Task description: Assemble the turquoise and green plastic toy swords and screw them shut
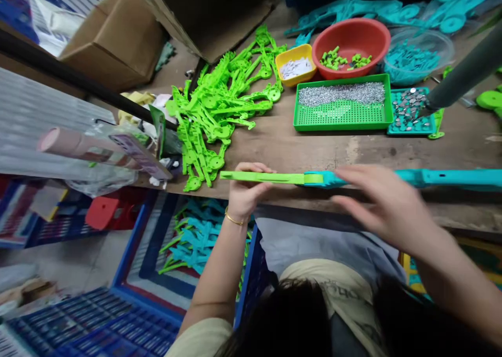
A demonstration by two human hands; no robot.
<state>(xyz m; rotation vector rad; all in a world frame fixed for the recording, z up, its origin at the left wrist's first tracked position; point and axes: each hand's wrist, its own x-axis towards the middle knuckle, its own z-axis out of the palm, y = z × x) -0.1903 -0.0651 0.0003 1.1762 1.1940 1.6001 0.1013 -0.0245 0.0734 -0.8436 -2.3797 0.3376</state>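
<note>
A long plastic piece, lime green (pixel 282 177) at one end and turquoise (pixel 451 177) along the rest, lies level across the front of the bench. My left hand (pixel 249 187) is closed around its green end, thumb on the near side. Over the turquoise stretch, close to the joint of the two colours, is my right hand (pixel 386 205), slightly blurred. Its thumb and fingers are apart, and whether they touch the piece I cannot tell.
Behind lies a heap of green plastic parts (pixel 219 101). A green basket (pixel 341 122) of small metal pieces, a turquoise tray (pixel 415 129), a red bowl (pixel 353 33) and a yellow tub (pixel 296 78) stand together. A dark pole (pixel 466 64) slants at right; a blue crate (pixel 133 247) sits below.
</note>
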